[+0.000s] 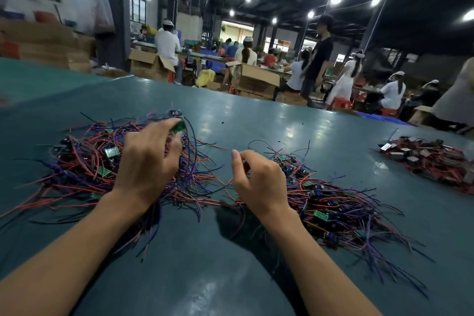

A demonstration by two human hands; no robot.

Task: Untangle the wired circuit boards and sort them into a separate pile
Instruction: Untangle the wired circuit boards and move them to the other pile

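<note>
A tangled pile of small green circuit boards with red, blue and purple wires (84, 161) lies on the left of the green table (282, 123). My left hand (148, 161) hovers over it, its fingertips pinching a small green circuit board (178, 126) lifted a little above the pile. A second pile of wired boards (333, 205) lies to the right, its wires more nearly parallel. My right hand (256, 179) sits at that pile's left edge with fingers curled; something dark shows between thumb and fingers, and I cannot make out what it is.
A third heap of red-wired parts with dark and white blocks (433, 161) lies at the far right of the table. Beyond the table's far edge, several people sit or stand among cardboard boxes (256, 79) and work tables.
</note>
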